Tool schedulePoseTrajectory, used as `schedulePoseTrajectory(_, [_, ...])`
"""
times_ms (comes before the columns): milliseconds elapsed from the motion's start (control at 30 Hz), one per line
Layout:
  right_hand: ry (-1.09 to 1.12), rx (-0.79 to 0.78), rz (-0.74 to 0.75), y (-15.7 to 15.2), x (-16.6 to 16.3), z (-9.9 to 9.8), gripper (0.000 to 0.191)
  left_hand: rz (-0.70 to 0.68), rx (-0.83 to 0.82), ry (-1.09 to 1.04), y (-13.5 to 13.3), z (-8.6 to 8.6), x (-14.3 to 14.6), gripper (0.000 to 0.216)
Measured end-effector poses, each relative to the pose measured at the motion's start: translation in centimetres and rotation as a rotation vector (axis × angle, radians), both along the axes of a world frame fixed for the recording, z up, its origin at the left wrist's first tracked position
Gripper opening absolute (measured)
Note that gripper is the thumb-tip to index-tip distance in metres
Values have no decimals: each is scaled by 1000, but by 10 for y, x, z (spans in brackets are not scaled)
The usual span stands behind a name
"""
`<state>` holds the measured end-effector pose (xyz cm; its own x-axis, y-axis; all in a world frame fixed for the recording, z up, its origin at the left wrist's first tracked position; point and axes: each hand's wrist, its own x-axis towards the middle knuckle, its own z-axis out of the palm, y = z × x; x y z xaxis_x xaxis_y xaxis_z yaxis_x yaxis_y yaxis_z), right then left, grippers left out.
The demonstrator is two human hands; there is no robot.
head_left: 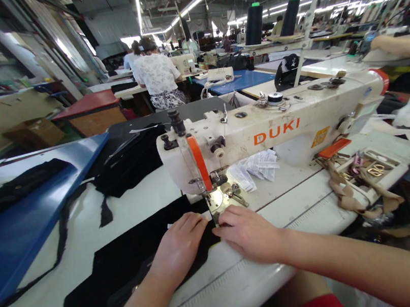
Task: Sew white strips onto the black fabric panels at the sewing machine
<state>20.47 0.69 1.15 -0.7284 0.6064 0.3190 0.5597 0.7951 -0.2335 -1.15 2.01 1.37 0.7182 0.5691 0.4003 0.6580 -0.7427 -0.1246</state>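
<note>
We place the clock's centre at the shiny metal needle plate (217,199) of a scuffed white sewing machine (239,128). On the machine's arm, toward 2 o'clock, we read the brand "DUKI" (277,132) in orange capitals; beyond it, between 2 and 3 o'clock, a yellow rectangular sticker (320,137) bears print too small for us to read. A flat orange bar (199,163) stands on the machine head at 11 o'clock.

The black cloth panel with angular edges (122,248) lies on the white worktop, spreading from the plate toward 8 o'clock. At 7 o'clock the left hand (180,244) rests palm down on it, fingers together beside a small white tag (207,215); we cannot tell whether they grasp anything. At 5 o'clock the right hand (251,234) has bent fingers touching the panel's edge; we cannot tell if they pinch it.

Between 2 and 3 o'clock we find a loose pile of white printed labels (259,168), their text illegible. A printed ruler scale (306,210) runs along the worktop's front. At 3 o'clock, a white compartmented tray (390,180) holds gold-coloured metal rings (376,170), with a beige fabric strap (340,184) draped over its side.
</note>
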Motion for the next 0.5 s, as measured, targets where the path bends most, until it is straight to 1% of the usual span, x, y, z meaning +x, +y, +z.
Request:
schedulePoseTrajectory(167, [8, -24, 9, 1, 1, 1, 21, 4, -23, 16, 0, -3, -2, 33])
schedulePoseTrajectory(267, [-1, -16, -1, 7, 1, 3, 20, 9, -20, 18, 1, -5, -3, 33])
schedulePoseTrajectory(433, [-58, 60, -26, 24, -3, 4, 16, -48, -17, 12, -1, -2, -2, 32])
schedulePoseTrajectory(500, [-93, 96, -19, 29, -5, 3, 15, -31, -49, -10, -5, -1, -1, 31])
